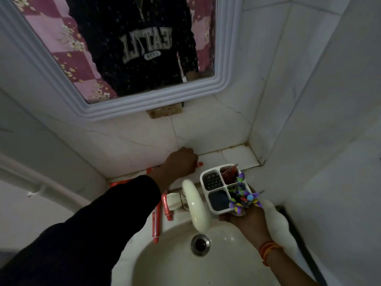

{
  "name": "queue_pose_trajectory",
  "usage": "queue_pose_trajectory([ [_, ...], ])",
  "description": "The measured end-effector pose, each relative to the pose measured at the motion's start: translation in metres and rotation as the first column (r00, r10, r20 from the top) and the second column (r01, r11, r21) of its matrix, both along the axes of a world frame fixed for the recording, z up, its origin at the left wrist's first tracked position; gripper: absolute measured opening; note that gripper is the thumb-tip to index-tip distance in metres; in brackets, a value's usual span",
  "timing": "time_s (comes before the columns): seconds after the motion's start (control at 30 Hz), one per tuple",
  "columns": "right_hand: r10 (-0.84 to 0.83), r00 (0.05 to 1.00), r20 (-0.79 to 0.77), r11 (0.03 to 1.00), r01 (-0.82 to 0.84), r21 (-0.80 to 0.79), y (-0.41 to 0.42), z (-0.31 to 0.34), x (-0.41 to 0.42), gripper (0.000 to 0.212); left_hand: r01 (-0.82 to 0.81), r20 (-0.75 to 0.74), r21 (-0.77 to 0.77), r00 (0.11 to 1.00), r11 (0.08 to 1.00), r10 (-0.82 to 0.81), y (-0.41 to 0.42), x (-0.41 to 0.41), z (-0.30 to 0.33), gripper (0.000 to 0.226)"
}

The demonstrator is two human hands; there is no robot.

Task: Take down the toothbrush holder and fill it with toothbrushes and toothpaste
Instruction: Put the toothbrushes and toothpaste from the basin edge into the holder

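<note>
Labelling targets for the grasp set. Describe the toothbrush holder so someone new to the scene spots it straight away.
Start at the cream tap arching over the sink; just to its right, the right hand holds up the toothbrush holder. It is a white tray split into four compartments. It stands out as the only divided container here, with purple-and-green toothbrushes in one compartment and a red packet in another.

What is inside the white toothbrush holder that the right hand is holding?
The toothbrush holder has four compartments. One holds a red packet, one holds purple-and-green toothbrushes. The other two look empty; their bottoms are dark, so small items cannot be excluded.
</note>
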State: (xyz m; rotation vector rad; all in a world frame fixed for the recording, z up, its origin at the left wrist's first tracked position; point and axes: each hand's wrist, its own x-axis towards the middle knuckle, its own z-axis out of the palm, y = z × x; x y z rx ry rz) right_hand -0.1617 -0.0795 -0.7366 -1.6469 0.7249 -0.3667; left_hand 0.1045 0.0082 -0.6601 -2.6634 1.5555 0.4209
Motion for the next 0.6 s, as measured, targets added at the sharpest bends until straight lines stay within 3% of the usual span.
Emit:
queue_pose_trajectory([
  [0.1,-0.016,1.000,0.012,1.000,0.016,0.007,0.002,0.002,0.000,0.079,-0.042,-0.285,-0.295,0.958,0.955,-0.045,-0.004,-0.011,0.028,0.023],
  [0.17,-0.030,0.999,0.031,1.000,0.030,0.003,0.002,0.003,-0.001,0.078,0.053,-0.305,-0.358,0.937,0.932,-0.170,-0.010,-0.020,0.059,0.033],
  [0.27,-0.030,0.998,0.047,1.000,0.030,0.009,0.002,0.003,-0.002,0.080,0.348,-0.013,-0.086,0.936,0.933,-0.351,-0.026,-0.038,0.110,0.041],
  [0.33,-0.025,0.998,0.055,0.999,0.023,0.025,0.002,0.004,-0.003,0.084,0.343,0.074,0.116,0.933,0.932,-0.353,-0.037,-0.052,0.130,0.042],
  [0.4,-0.008,0.997,0.077,0.999,0.004,0.041,0.001,0.005,-0.003,0.090,0.318,0.151,0.223,0.923,0.921,-0.355,-0.047,-0.066,0.133,0.036],
  [0.5,0.015,0.989,0.147,0.995,-0.030,0.097,0.003,0.007,-0.003,0.087,0.289,0.076,0.246,0.946,0.925,-0.316,-0.060,-0.078,0.127,0.031],
  [0.6,0.018,0.985,0.173,0.995,-0.034,0.090,0.002,0.005,-0.002,0.086,0.256,-0.104,0.126,0.964,0.959,-0.244,-0.056,-0.078,0.132,0.020],
])
